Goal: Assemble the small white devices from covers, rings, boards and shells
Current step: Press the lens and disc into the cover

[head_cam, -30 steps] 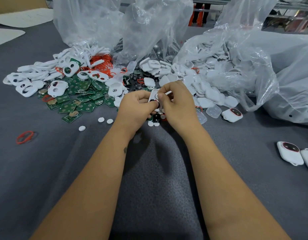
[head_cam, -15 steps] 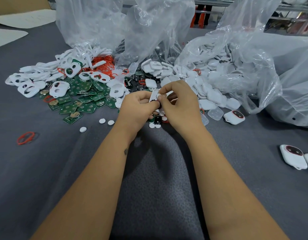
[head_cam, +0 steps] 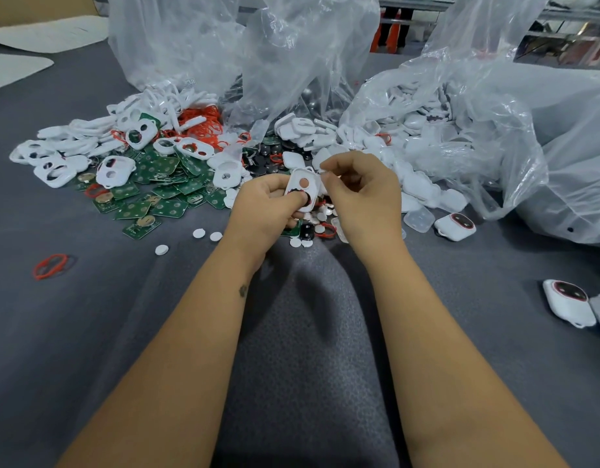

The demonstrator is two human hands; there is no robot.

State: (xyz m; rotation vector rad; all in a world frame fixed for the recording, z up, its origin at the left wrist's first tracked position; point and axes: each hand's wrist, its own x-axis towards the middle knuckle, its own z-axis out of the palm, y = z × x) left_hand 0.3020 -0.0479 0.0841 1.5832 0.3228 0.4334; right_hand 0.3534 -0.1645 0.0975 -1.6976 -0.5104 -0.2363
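Gripping smooth white rounded cover [head_cam: 303,187] w/ left hand [head_cam: 268,206] fingers; right hand [head_cam: 366,194] fingers curled, empty.

Grey table [head_cam: 156,332] bearing boards [head_cam: 156,184], covers [head_cam: 55,163], bags [head_cam: 494,130]

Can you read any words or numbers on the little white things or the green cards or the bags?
No readable text anywhere in this picture.
White cover in the left hand: no writing shows, only a red round hole and a dark part.
Green boards: markings too small and blurred to read.
Finished devices: no lettering visible.
Clear plastic bags: a faint mark near the bottom, too blurred to read.
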